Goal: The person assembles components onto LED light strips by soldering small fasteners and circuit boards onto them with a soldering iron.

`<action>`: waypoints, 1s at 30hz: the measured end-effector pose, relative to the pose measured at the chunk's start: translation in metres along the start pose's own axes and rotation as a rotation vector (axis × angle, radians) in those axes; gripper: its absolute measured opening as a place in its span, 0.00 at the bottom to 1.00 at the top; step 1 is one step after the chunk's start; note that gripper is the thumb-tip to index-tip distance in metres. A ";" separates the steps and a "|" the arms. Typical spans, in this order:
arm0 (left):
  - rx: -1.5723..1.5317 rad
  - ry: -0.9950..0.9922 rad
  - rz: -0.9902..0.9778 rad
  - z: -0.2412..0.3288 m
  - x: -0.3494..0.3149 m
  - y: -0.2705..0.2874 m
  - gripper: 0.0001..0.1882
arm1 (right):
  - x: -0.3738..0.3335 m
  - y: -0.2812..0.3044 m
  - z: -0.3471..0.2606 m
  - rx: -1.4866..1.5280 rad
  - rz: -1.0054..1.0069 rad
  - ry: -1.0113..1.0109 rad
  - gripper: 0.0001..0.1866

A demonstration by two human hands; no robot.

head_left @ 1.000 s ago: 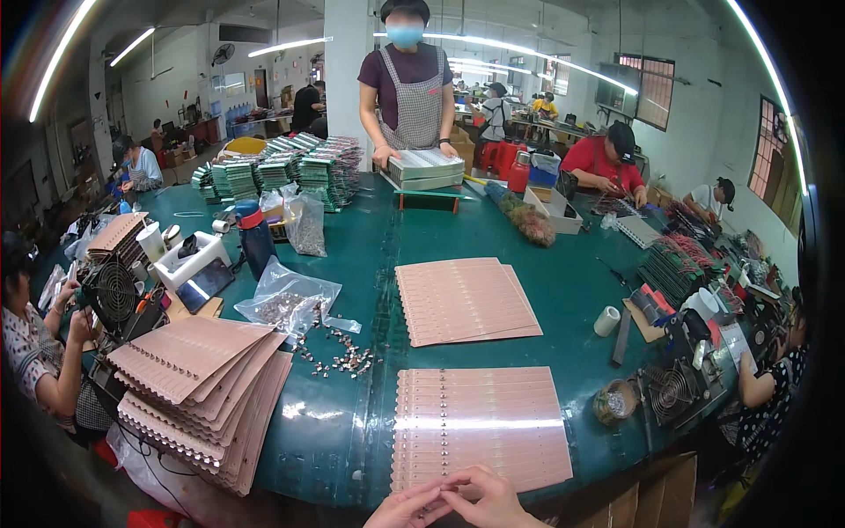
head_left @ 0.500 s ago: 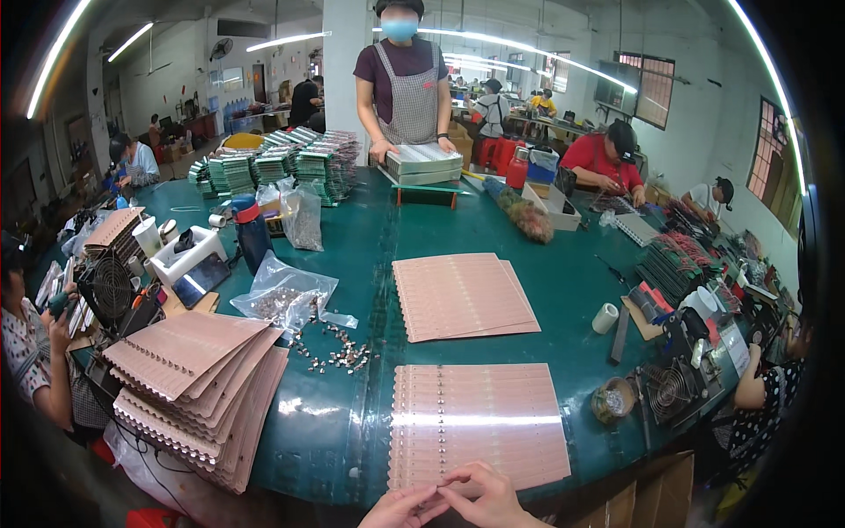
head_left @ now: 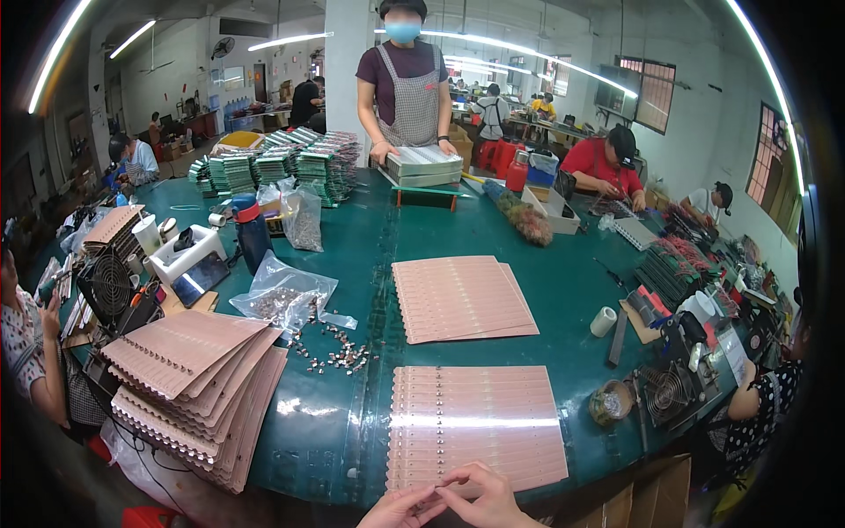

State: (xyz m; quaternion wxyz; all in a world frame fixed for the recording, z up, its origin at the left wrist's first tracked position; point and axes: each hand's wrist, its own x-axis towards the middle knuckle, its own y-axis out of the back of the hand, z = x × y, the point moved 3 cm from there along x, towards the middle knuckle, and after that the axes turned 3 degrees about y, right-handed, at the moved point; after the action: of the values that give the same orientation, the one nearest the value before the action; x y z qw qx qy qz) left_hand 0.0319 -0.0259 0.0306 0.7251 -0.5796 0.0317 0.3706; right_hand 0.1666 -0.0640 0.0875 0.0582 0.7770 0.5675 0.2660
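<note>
My left hand point(head_left: 400, 508) and my right hand point(head_left: 484, 496) meet at the lower edge of the view, fingertips pinched together. Whatever lies between the fingertips is too small to make out. Both hands are over the near edge of a pinkish copper-coloured panel point(head_left: 502, 453) with a scalloped left side. A row of small dark metal pieces point(head_left: 440, 422) runs down this panel. Beyond it lie overlapping panels point(head_left: 458, 299) of the same kind. Loose small metal pieces point(head_left: 348, 354) are scattered to the left, beside a clear plastic bag point(head_left: 286, 295) of similar pieces.
A fanned stack of panels point(head_left: 189, 352) stands at the left edge of the green table point(head_left: 326, 440). Behind it are a dark blue bottle point(head_left: 253, 233) and a phone point(head_left: 201, 280). A glass jar point(head_left: 610, 403) and fan point(head_left: 666, 392) stand right. A co-worker point(head_left: 405, 88) stands opposite.
My hands keep nearly the same pinched pose at the same place. The view has shifted very slightly; co-workers at the sides have moved a little.
</note>
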 end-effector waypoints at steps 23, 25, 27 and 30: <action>0.001 0.020 0.052 -0.003 -0.001 0.000 0.06 | -0.001 -0.003 -0.001 0.067 0.000 -0.061 0.09; 0.009 0.008 0.047 -0.003 -0.002 -0.001 0.06 | -0.002 -0.003 -0.002 0.091 0.004 -0.058 0.09; 0.000 0.003 0.042 -0.003 -0.004 -0.001 0.06 | -0.002 -0.003 -0.001 0.116 -0.003 -0.089 0.09; -0.009 -0.011 0.029 -0.002 -0.005 -0.002 0.06 | -0.004 -0.004 0.004 0.089 -0.028 -0.160 0.09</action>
State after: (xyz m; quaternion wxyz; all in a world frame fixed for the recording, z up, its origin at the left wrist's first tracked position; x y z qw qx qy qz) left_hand 0.0297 -0.0300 0.0341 0.7173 -0.5802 0.0345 0.3842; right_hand 0.1640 -0.0659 0.0812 0.0725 0.7894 0.5833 0.1769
